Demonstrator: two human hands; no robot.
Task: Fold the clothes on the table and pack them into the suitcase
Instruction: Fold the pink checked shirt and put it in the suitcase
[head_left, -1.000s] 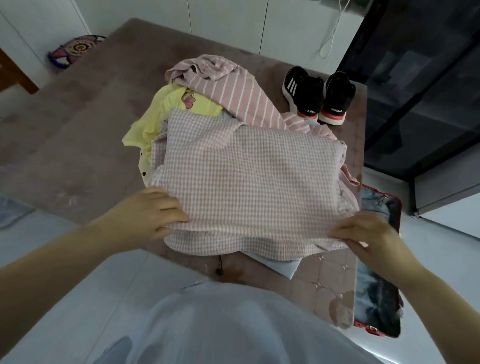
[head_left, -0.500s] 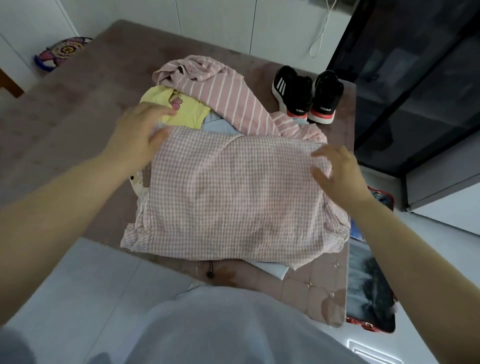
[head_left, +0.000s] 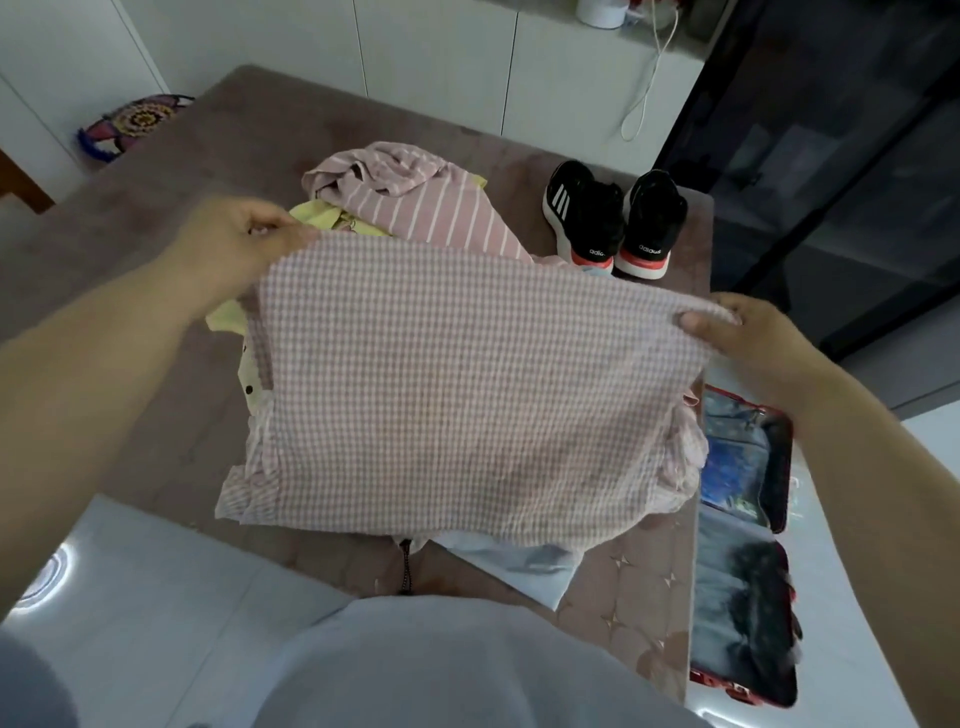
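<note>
Near the far right corner of the table (head_left: 156, 270), a pair of black sneakers (head_left: 587, 218), side by side, heels toward the near edge. Toward the middle, a heap of clothes: a pink striped garment (head_left: 415, 213) on top and a yellow garment (head_left: 317, 215) beneath it at the left, both partly hidden by the raised pink gingham garment (head_left: 457, 395). Under the gingham at the near edge, a pale blue garment (head_left: 519, 566) and a dark drawstring cord (head_left: 406, 566). Beyond the far left corner, a colourful patterned cushion (head_left: 135, 122).

On the floor against the right edge, an open red-rimmed suitcase (head_left: 779, 467); inside, dark and bluish shapes, too blurred to name.

Gingham garment held up by its far edge over the heap, near hem resting on the table. Left hand (head_left: 244, 239) pinching the far left corner with curled fingers. Right hand (head_left: 737, 332) pinching the far right corner between thumb and fingers.
</note>
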